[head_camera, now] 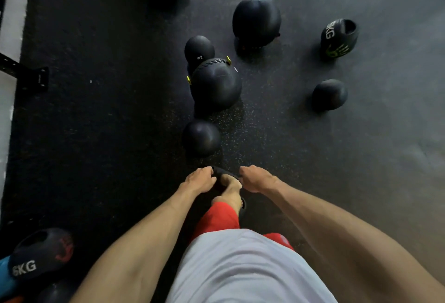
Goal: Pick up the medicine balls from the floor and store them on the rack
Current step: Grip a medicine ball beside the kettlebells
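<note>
Medicine balls (215,85): lying scattered over the floor (108,122), upper centre and right of frame. Left hand (199,178) and right hand (255,178) hanging at lower centre with fingers curled, possibly empty; cannot tell. Approaching the pick-up stage, likely needing a stoop to the nearest ball (201,137) with both palms.

- Floor (108,134): black rubber, flecked with fine pale and coloured speckles just in front of the stitched ball (215,84), greyer far to its right.
- Stitched ball: black, with zigzag lacing across its top and two yellow-green tabs at its edges.
- Small ball (199,48) touching it behind: black, tiny white mark.
- Handled ball (338,38) well to its right: black, white "KG" lettering, lime-green handprint.
- 6KG ball (41,254) far to its lower left: black, white "6KG", red print; a blue thing (4,271) beside it.
- Shorts (220,218): red.
- Shirt (240,266): pale grey.
</note>
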Action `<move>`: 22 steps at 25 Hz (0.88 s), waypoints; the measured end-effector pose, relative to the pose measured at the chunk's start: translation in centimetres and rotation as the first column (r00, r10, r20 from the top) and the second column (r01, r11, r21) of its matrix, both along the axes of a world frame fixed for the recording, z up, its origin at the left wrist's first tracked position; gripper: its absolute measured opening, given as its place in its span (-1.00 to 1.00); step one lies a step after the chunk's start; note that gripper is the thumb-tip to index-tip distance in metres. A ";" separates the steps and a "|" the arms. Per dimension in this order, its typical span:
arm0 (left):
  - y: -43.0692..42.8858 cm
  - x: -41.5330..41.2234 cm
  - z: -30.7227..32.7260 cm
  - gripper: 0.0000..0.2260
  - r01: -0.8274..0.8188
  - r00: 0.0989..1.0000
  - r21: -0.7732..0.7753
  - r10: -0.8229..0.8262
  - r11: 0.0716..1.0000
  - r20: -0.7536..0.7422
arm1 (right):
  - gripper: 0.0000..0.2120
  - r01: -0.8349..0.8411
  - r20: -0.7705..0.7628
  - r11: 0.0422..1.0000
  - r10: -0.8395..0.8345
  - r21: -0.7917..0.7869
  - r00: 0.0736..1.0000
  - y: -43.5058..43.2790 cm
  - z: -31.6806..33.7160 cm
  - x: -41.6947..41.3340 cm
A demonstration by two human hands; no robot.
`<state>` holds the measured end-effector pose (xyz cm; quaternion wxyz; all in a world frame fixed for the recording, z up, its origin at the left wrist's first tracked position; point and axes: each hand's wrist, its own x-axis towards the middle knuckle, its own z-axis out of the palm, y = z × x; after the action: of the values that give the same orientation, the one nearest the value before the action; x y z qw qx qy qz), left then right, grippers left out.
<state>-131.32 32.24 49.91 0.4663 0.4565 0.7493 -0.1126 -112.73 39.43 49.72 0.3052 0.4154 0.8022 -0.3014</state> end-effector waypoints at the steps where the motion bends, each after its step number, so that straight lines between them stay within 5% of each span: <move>1: 1.1 -0.1 -0.5 -0.63 -0.023 1.000 0.006 0.023 1.000 0.015 | -0.72 -0.018 0.012 1.000 0.018 -0.007 1.000 1.2 -0.2 -0.3; 12: 8.2 -4.0 -4.7 -0.69 -0.465 0.879 0.007 0.460 0.885 0.122 | -0.74 -0.341 0.063 0.938 0.345 -0.065 0.937 12.7 -0.7 -9.9; 22: 8.2 -6.9 -11.3 -0.69 -0.822 0.548 -0.115 0.830 0.557 0.104 | -0.74 -0.716 0.071 0.672 0.737 -0.190 0.672 17.8 -8.7 -20.1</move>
<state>-138.18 40.44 38.66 0.5298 0.0455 0.8362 0.1339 -132.82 57.26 41.02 0.4858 0.0581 0.8529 -0.1822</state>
